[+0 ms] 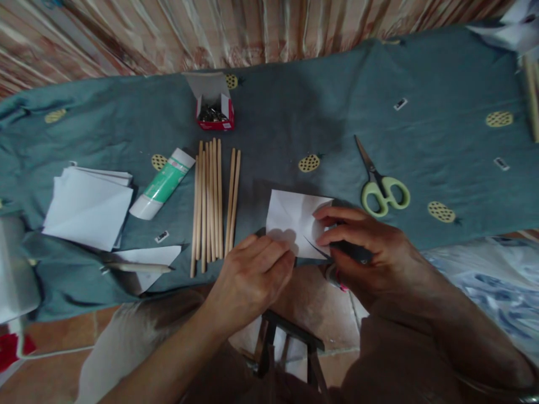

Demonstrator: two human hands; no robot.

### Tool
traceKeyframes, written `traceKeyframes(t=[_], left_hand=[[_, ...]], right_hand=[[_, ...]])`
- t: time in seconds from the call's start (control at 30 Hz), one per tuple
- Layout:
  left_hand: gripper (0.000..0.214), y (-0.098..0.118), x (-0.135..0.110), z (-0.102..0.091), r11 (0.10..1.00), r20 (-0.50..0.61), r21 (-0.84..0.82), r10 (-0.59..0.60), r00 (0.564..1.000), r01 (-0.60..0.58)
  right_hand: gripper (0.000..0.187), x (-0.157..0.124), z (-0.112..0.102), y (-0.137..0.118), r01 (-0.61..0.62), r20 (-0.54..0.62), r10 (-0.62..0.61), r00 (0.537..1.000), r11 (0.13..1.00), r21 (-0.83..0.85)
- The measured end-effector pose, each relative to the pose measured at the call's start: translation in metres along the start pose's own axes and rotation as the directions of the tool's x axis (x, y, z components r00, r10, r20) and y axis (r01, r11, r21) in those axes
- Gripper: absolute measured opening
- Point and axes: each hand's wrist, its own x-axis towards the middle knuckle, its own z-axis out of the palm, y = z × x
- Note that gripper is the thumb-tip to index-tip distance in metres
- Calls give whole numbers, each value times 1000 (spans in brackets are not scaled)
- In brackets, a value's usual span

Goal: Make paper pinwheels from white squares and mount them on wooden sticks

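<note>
A square sheet of white paper [286, 216] with crease lines lies at the near edge of the cloth. A short dark line, like a slit, runs in from its lower right corner. My left hand [256, 275] is closed at the paper's lower left edge, its fingers curled and fingertips mostly hidden. Over the right side of the sheet, my right hand [370, 247] has its fingers bent but apart, with a gap between thumb and forefinger. Two fingertips rest on or just above the paper. Beyond this hand lie scissors [382, 191] with light green handles.
Left of the paper lie several wooden sticks [208, 196], a green-and-white glue tube [162, 184], a stack of white paper squares [88, 205] and a pencil-like stick [141, 267] on a paper piece. Behind stands an open red box [214, 115] of small metal items. A white paper pinwheel [516, 36] sits far right.
</note>
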Motion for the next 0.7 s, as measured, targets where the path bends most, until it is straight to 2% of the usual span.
traceKeyframes(t=[0.13,0.27,0.47,0.7], left_hand=[[5,0,-1,-1,1000,-14,0,-11,1000,11],[5,-1,0,-2,1000,-15,-3,-25,1000,24],[4,0,2,-3,999,15,16,-51,999,50],[5,3,0,2,996,24,24,-86,996,85]], right_hand=[[17,1,-5,-2,9,67,-13,998,998,58],[17,2,0,-2,-16,-19,17,1000,999,44],[10,6,8,-4,10,6,-10,1000,998,64],[9,10,18,-9,-48,-38,48,998,999,12]])
